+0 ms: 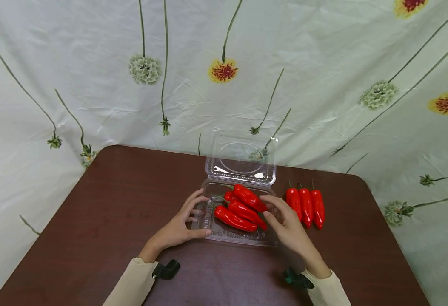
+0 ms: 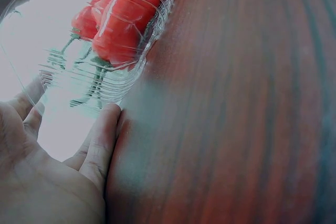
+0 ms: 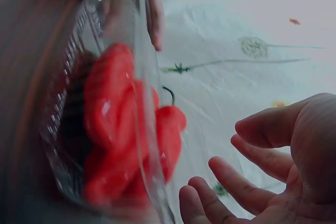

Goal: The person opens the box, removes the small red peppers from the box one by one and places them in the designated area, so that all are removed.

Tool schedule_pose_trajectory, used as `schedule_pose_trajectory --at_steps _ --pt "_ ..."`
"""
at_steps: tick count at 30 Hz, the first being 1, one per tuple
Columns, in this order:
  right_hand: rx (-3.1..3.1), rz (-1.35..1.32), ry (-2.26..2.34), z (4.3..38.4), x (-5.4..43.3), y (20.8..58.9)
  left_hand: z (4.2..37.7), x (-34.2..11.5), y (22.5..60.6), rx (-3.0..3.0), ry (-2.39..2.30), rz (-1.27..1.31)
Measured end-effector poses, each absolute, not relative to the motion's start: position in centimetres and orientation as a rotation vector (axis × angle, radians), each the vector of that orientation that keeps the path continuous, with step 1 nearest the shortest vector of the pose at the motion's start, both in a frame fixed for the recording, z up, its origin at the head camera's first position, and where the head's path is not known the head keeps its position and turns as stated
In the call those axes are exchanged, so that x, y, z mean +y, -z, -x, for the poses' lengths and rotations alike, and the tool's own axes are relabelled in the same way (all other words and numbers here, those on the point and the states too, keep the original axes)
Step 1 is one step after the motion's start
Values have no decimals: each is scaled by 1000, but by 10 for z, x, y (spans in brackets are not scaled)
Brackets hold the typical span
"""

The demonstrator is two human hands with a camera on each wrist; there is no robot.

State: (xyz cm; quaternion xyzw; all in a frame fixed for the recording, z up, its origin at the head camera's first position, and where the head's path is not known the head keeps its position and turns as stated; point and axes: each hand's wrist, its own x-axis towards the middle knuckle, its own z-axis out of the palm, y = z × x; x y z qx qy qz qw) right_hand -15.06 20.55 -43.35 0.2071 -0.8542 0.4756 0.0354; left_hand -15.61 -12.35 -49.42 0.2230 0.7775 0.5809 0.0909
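Observation:
A clear plastic clamshell box (image 1: pixel 220 238) lies on the table with its lid raised at the back. Several glossy red chili peppers (image 1: pixel 236 219) are heaped inside it, mostly slanting toward the right. My left hand (image 1: pixel 175 229) spans the box's left side with fingers spread. In the left wrist view its straight thumb touches the box near a lower corner. At the right end of the box is my right hand (image 1: pixel 290 227), its fingertips near the pepper tips. The right wrist view shows that hand (image 3: pixel 273 171) with loosely bent, parted fingers and nothing between them.
Three more red chili peppers (image 1: pixel 306 206) lie side by side on the brown table (image 1: pixel 105 221), just right of the box. The raised clear lid (image 1: pixel 243 168) leans back toward a flower-printed cloth (image 1: pixel 193 97) hanging behind the table.

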Motion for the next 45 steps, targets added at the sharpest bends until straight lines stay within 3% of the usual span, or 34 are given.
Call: schedule_pose_trajectory --at_steps 12,45 --pt "-2608 -819 -1509 146 174 448 157 -124 493 2301 -1741 -670" --pt "-2732 -978 -1421 157 141 456 155 -123 495 2304 -1735 -658"
